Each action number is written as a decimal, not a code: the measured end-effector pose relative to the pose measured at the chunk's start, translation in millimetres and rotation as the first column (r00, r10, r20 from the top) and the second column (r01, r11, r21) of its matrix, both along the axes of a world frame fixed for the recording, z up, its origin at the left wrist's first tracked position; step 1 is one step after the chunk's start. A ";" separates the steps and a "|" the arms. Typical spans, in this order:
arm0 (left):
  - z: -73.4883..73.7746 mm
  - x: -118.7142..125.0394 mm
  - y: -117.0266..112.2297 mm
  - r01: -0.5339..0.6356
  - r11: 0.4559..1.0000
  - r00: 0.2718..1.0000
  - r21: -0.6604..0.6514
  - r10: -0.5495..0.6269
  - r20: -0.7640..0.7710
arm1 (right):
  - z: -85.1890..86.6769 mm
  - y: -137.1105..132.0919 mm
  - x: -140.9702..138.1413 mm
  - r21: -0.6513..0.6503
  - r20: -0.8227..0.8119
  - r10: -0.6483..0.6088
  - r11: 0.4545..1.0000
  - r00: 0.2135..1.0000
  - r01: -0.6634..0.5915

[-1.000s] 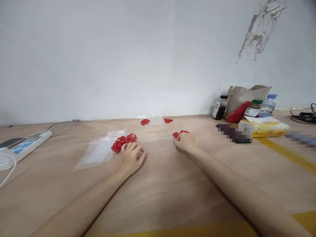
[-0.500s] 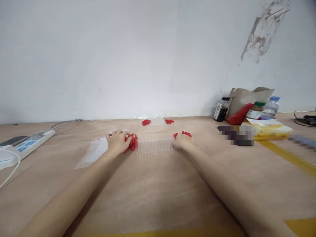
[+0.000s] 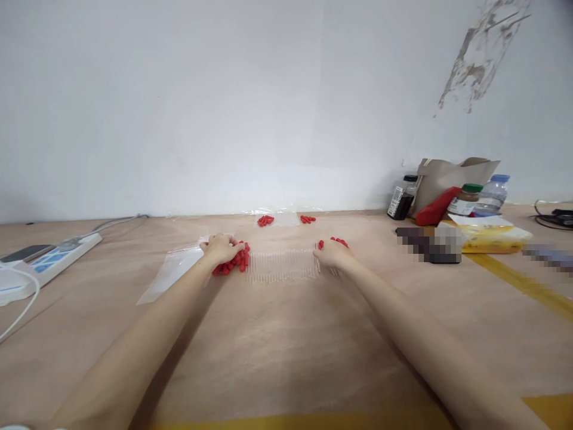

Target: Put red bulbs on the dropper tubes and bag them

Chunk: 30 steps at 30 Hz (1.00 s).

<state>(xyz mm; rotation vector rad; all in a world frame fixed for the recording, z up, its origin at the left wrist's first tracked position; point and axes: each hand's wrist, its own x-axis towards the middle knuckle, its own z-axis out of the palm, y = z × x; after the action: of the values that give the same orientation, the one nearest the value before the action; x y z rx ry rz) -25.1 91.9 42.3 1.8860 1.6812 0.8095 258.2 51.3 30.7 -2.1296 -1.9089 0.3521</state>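
My left hand (image 3: 219, 248) is at the far side of a pile of small red rounded pieces (image 3: 230, 266), its fingers bent in toward the thumb with red showing between them. To its right lies a row of thin clear sticks (image 3: 282, 266), side by side on the table. My right hand (image 3: 333, 254) is closed at the right end of this row. Its fingertips are partly hidden, so what they pinch is unclear. A few stick ends show below that hand, and more red pieces (image 3: 340, 242) lie just behind it.
A clear plastic bag (image 3: 285, 220) lies near the wall between two small red heaps. Another flat bag (image 3: 168, 278) is left of my left hand. A power strip (image 3: 67, 257) and a phone (image 3: 29, 253) are at left. Bottles (image 3: 492, 194) and a yellow packet (image 3: 490, 239) stand right.
My left hand has shifted slightly right and away from me, its fingers drawing together over the red pile. My right hand stays at the row's end, its fingers slightly moved.
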 end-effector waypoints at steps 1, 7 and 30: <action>2.4 -0.2 -1.7 0.009 1.000 1.000 -0.017 -0.008 0.027 | 1.7 -2.0 0.8 0.015 -0.013 0.018 1.000 1.000 -0.018; 11.6 6.3 -24.9 0.056 0.998 0.982 -0.006 -0.054 0.179 | -0.2 -20.1 1.5 0.166 -0.211 0.209 0.970 0.955 -0.176; -54.6 60.9 -90.8 0.378 0.914 0.800 0.146 -0.402 0.446 | -45.7 -68.6 -11.4 0.571 -0.053 0.547 0.703 0.835 -0.425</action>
<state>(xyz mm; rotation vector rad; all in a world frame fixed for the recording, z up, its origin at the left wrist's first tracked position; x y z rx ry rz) 35.8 1.1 -12.3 1.7922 0.9413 1.0324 246.8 -17.3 -15.0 -1.1517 -2.0993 0.1083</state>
